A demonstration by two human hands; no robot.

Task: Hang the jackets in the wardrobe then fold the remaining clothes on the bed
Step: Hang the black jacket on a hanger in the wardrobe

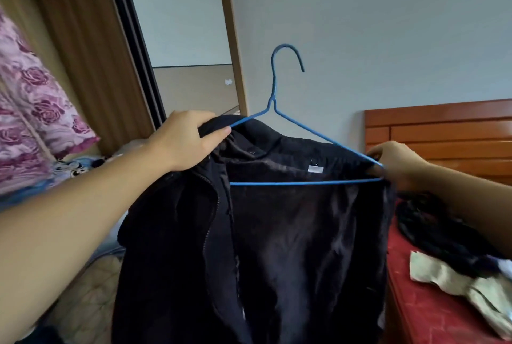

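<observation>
1. Head view shows a black jacket [277, 233] held up in front of a pale wall, draped on a blue wire hanger [279, 133] whose hook points up above the collar.
2. Left hand [185, 141] grips the jacket's left shoulder, fingers curled over the fabric and the thumb pressed along the hanger's left arm.
3. Right hand [396, 162] pinches the hanger's right corner together with the jacket's edge; its fingertips are partly hidden.
4. Right of the jacket lies a bed with a red cover [424, 313] and a wooden headboard [443, 133], bearing a dark garment [432, 227] and a beige cloth [471, 285].
5. Left of the jacket stands the open wardrobe [91, 66], with a pink floral fabric [30, 111] beside it.
</observation>
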